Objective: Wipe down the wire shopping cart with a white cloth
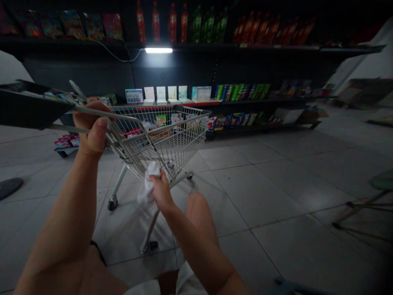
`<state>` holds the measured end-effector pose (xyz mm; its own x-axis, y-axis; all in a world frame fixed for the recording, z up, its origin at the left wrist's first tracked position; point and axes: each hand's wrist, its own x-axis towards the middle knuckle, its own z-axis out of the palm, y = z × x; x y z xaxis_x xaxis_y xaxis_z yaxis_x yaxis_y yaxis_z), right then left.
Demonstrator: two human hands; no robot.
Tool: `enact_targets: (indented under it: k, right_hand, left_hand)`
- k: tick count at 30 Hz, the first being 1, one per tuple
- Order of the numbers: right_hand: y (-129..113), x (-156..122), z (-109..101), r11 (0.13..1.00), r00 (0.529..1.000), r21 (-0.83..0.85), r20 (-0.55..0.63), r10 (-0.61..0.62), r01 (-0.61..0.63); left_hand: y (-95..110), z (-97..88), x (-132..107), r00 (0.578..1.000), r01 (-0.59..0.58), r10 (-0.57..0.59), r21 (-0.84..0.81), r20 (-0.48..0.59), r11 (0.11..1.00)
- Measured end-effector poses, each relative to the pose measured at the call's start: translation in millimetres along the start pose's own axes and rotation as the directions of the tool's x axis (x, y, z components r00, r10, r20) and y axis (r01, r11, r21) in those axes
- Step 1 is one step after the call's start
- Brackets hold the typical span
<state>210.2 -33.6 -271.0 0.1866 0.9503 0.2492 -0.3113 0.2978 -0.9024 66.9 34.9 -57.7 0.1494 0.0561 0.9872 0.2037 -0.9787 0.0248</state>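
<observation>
I have left hand (93,129) curled round frame of cart (175,124), right hand (161,189) pinching cloth (151,177) (white, crumpled) low beside it; lamp (159,51) glows beneath bottles (172,22).

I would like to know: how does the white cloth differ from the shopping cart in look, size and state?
The cloth is soft and crumpled, while the cart is a stiff wire frame. The cloth is small and bunched in the right hand; the cart is far larger and stands on the floor, gripped by the left hand. Both are pale.
</observation>
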Motion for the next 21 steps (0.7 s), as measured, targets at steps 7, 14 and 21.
enact_targets:
  k: [7,14,21]
  right_hand:
    - [-135.7,36.0,35.0,0.401,0.504,-0.336,0.324,-0.801,0.852]
    - [-48.9,74.1,53.7,0.230,0.409,-0.443,0.367,-0.835,0.866]
    - [47.3,31.2,-4.7,0.367,0.527,-0.463,0.286,-0.800,0.807]
  left_hand:
    - [4.3,0.4,0.7,1.000,-0.014,0.014,0.016,0.012,1.000]
    - [4.5,-5.1,-2.5,0.984,-0.174,0.173,0.044,0.029,0.984]
    - [-2.8,-0.9,-5.2,0.983,-0.170,0.172,0.037,-0.057,0.985]
